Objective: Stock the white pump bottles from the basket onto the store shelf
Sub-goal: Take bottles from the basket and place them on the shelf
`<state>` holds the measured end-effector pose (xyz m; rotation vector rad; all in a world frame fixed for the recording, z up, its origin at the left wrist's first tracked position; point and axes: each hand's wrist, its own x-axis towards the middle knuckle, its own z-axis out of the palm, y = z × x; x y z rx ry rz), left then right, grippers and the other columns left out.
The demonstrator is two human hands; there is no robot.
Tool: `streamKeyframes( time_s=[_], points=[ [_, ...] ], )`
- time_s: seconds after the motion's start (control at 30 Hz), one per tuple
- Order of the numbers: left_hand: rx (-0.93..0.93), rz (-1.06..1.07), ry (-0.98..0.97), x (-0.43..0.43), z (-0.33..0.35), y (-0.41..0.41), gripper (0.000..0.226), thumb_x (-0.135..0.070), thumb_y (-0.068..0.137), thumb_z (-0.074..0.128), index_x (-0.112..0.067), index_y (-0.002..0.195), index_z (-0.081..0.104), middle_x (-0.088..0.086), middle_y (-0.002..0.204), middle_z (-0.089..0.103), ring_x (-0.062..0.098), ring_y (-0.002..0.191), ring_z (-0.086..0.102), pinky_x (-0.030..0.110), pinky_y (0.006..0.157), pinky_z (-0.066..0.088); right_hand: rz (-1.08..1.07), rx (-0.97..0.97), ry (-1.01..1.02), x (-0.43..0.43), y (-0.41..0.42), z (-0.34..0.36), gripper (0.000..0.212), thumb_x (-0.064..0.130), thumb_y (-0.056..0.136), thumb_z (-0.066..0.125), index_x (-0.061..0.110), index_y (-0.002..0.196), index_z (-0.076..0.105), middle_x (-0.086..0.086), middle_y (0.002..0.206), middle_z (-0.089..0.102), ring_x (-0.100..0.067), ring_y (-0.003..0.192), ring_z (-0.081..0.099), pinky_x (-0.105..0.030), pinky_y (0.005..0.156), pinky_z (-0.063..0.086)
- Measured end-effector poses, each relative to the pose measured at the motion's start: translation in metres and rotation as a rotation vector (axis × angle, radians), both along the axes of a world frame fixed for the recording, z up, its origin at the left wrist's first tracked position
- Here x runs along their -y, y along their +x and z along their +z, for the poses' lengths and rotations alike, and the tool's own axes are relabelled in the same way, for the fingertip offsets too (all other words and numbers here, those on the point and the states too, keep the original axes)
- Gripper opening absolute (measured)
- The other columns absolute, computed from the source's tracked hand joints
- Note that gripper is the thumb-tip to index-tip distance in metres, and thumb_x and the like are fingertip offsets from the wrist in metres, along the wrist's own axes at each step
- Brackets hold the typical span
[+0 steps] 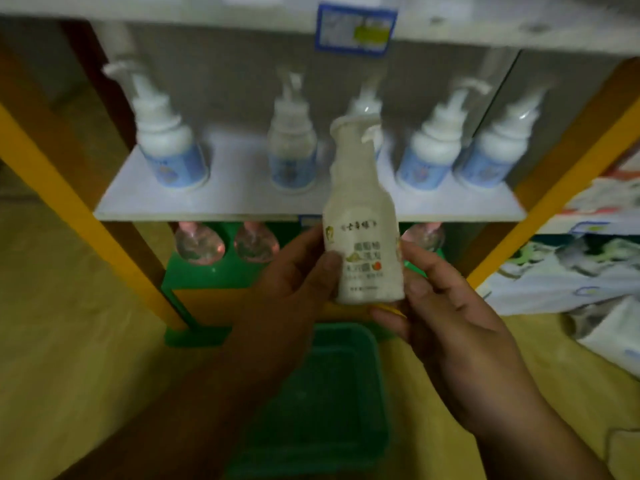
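Observation:
I hold a white pump bottle (363,216) with a cream label upright in front of the white shelf board (221,206). My left hand (294,285) grips its lower left side, thumb on the label. My right hand (450,313) grips its lower right side and base. Several white pump bottles with blue labels (169,147) stand in a row on the shelf behind it. The green basket (311,403) lies on the floor below my hands; its inside looks dark and I cannot tell what it holds.
The shelf unit has yellow and brown side posts (52,174) and a green base (204,271). Clear round bottles (199,245) stand on the lower level. A blue price tag (356,29) hangs on the upper shelf edge. Printed packages (588,265) pile up at right.

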<state>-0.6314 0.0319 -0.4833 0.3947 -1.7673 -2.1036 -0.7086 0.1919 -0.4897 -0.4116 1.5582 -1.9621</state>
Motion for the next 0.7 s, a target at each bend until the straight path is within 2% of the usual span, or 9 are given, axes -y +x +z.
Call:
streamKeyframes(
  time_s=[0.07, 0.2, 0.27, 0.3, 0.37, 0.43, 0.57, 0.7],
  points=[
    [-0.038, -0.016, -0.005, -0.004, 0.020, -0.008, 0.038, -0.025, 0.077, 0.056, -0.030, 0.115, 0.061, -0.020, 0.099, 0.076, 0.002, 0.094, 0.073, 0.015, 0.068, 0.057, -0.034, -0.061, -0.008, -0.003, -0.003, 0.023, 0.058, 0.038, 0.074, 0.069, 0.024, 0.130, 0.061, -0.001, 0.119, 0.076, -0.019, 0.111, 0.073, -0.029, 0.086, 0.060],
    [-0.109, -0.043, 0.023, -0.017, 0.044, -0.022, 0.050, -0.017, 0.072, 0.066, -0.019, 0.121, 0.059, -0.004, 0.109, 0.076, 0.016, 0.099, 0.074, 0.022, 0.069, 0.059, -0.046, -0.122, 0.022, -0.010, -0.008, 0.054, 0.063, 0.036, 0.070, 0.075, 0.029, 0.130, 0.058, 0.002, 0.117, 0.077, -0.016, 0.111, 0.072, -0.026, 0.087, 0.059],
    [-0.123, -0.058, 0.018, -0.024, 0.054, -0.028, 0.051, -0.013, 0.070, 0.070, -0.015, 0.120, 0.058, 0.001, 0.108, 0.076, 0.020, 0.098, 0.074, 0.026, 0.069, 0.060, -0.037, -0.210, 0.085, -0.014, -0.011, 0.064, 0.076, 0.052, 0.061, 0.087, 0.042, 0.130, 0.057, 0.005, 0.120, 0.075, -0.013, 0.112, 0.071, -0.029, 0.088, 0.059],
    [-0.119, -0.067, 0.000, -0.028, 0.061, -0.031, 0.051, -0.013, 0.071, 0.074, -0.016, 0.119, 0.057, 0.000, 0.110, 0.076, 0.021, 0.100, 0.074, 0.028, 0.071, 0.060, -0.049, -0.262, 0.120, -0.016, -0.013, 0.071, 0.079, 0.060, 0.055, 0.089, 0.051, 0.127, 0.057, 0.008, 0.121, 0.074, -0.011, 0.112, 0.071, -0.032, 0.089, 0.059],
    [-0.132, -0.100, -0.060, -0.031, 0.075, -0.040, 0.050, -0.016, 0.077, 0.080, -0.021, 0.121, 0.057, -0.003, 0.114, 0.074, 0.020, 0.104, 0.072, 0.035, 0.079, 0.061, -0.086, -0.346, 0.159, -0.018, -0.020, 0.087, 0.076, 0.065, 0.054, 0.086, 0.059, 0.123, 0.056, 0.014, 0.121, 0.073, -0.007, 0.110, 0.071, -0.035, 0.092, 0.058],
    [-0.173, -0.140, -0.087, -0.032, 0.095, -0.050, 0.050, -0.019, 0.077, 0.078, -0.023, 0.122, 0.057, -0.006, 0.116, 0.074, 0.016, 0.104, 0.072, 0.036, 0.083, 0.060, -0.110, -0.402, 0.182, -0.021, -0.030, 0.106, 0.074, 0.065, 0.056, 0.081, 0.058, 0.124, 0.053, 0.019, 0.116, 0.073, -0.005, 0.106, 0.071, -0.034, 0.089, 0.059],
    [-0.243, -0.154, -0.120, -0.033, 0.133, -0.066, 0.043, -0.005, 0.080, 0.068, -0.017, 0.119, 0.057, -0.009, 0.106, 0.075, 0.010, 0.096, 0.073, 0.021, 0.071, 0.059, -0.162, -0.500, 0.179, -0.023, -0.046, 0.142, 0.074, 0.063, 0.051, 0.076, 0.054, 0.121, 0.054, 0.019, 0.109, 0.074, -0.003, 0.097, 0.073, -0.025, 0.075, 0.060],
    [-0.284, -0.165, -0.247, -0.025, 0.151, -0.094, 0.041, -0.007, 0.085, 0.069, -0.024, 0.120, 0.058, -0.009, 0.110, 0.074, 0.008, 0.096, 0.073, 0.023, 0.072, 0.060, -0.213, -0.577, 0.186, -0.022, -0.063, 0.163, 0.073, 0.066, 0.053, 0.074, 0.051, 0.121, 0.054, 0.022, 0.109, 0.073, -0.001, 0.097, 0.073, -0.027, 0.077, 0.060]
  ],
)
